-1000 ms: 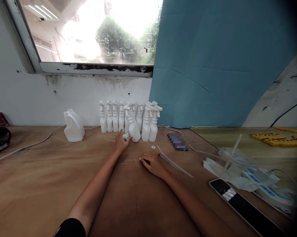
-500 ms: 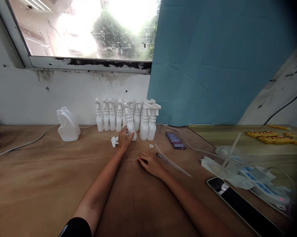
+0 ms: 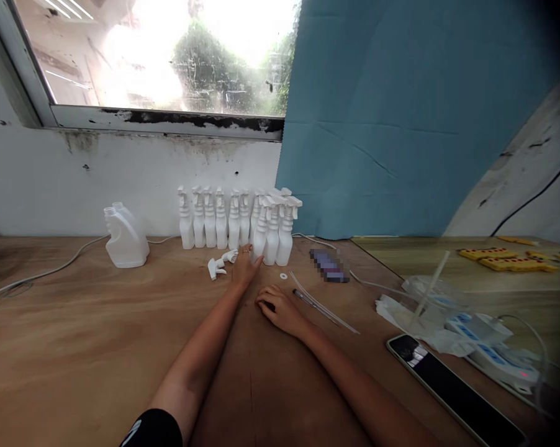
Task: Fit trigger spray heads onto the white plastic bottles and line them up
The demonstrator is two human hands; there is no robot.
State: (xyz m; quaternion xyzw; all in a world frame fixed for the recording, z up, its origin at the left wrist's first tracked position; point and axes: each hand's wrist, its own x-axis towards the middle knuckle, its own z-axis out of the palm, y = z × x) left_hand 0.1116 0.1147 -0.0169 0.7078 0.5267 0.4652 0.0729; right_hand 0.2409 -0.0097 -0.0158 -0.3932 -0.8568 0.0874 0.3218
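My left hand point(image 3: 246, 268) is closed round the lower part of a white spray bottle point(image 3: 260, 234), which stands upright beside other white spray bottles point(image 3: 285, 239). A loose white trigger sprayer head point(image 3: 218, 267) lies on the table just left of that hand. Resting on the wood, my right hand point(image 3: 280, 308) has its fingers curled and pressed together; what they hold, if anything, is hidden. A small white ring point(image 3: 283, 276) lies beyond it. Thin clear tubes point(image 3: 324, 303) and a pen point(image 3: 308, 300) lie to its right.
A row of white spray bottles point(image 3: 209, 220) stands along the wall. An unlabelled translucent jug point(image 3: 127, 242) is at the left. On the right are a blurred-out purple item point(image 3: 329, 266), a phone point(image 3: 452, 385), a power strip point(image 3: 498, 360) with plastic wrapping, and yellow pieces point(image 3: 517, 265).
My left hand has moved right with the spray bottle, which was tilted and now stands upright against the right-hand group. The sprayer head shows more fully. The right hand has hardly moved.
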